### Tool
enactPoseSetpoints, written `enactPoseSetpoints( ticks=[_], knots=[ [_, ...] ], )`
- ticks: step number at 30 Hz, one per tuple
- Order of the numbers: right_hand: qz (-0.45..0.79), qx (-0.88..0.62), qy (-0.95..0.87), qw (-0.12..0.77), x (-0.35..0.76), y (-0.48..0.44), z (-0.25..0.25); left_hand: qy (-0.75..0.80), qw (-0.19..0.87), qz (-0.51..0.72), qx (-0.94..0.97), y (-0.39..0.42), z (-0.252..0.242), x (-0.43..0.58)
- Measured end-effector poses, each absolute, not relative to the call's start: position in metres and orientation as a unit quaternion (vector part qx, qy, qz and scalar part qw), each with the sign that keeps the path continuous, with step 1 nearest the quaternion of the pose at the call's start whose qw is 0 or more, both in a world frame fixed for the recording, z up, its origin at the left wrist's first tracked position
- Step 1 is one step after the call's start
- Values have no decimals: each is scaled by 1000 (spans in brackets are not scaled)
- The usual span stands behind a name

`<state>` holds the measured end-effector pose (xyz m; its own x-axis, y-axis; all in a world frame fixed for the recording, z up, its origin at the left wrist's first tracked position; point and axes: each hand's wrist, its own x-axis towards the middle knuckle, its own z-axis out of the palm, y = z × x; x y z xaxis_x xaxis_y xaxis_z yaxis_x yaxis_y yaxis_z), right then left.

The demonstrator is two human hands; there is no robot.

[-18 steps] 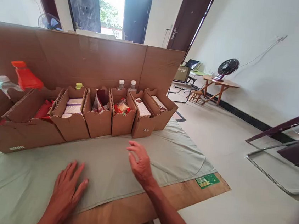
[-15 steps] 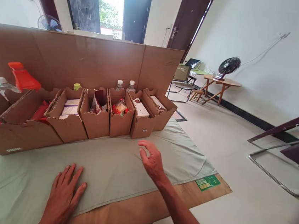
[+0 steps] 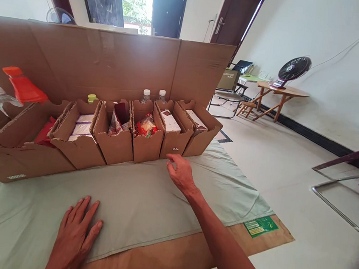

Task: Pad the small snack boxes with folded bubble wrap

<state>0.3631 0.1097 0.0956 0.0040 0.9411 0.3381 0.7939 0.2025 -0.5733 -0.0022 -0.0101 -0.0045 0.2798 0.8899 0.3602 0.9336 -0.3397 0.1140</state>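
Observation:
My left hand (image 3: 75,235) lies flat and open on the grey-green cloth (image 3: 140,199) near the table's front edge. My right hand (image 3: 180,173) is stretched forward, fingers loosely curled and holding nothing, just in front of a small cardboard box (image 3: 172,140) with white packets in it. That box belongs to a row of several open cardboard boxes. One holds red snack packets (image 3: 145,126), another holds white packs (image 3: 82,125).
A tall cardboard sheet (image 3: 110,63) stands behind the boxes. Water bottles (image 3: 153,96) and an orange-capped bottle (image 3: 20,88) sit at the back. A green label (image 3: 260,225) lies on the wooden table edge. A fan (image 3: 290,69) stands on a side table at the right.
My right hand has moved forward and come close to the box of white packets. My left hand has stayed flat on the cloth. The view tilted slightly.

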Motion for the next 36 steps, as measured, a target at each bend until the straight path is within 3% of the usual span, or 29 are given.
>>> enactPoseSetpoints(
  ticks=[18, 36],
  knots=[
    [259, -496, -773, 299, 252, 141, 107, -574, 62, -202, -791, -9, 3, 3],
    [334, -399, -819, 241, 130, 152, 119, -603, -31, -231, -763, -10, 9, 14]
  ],
)
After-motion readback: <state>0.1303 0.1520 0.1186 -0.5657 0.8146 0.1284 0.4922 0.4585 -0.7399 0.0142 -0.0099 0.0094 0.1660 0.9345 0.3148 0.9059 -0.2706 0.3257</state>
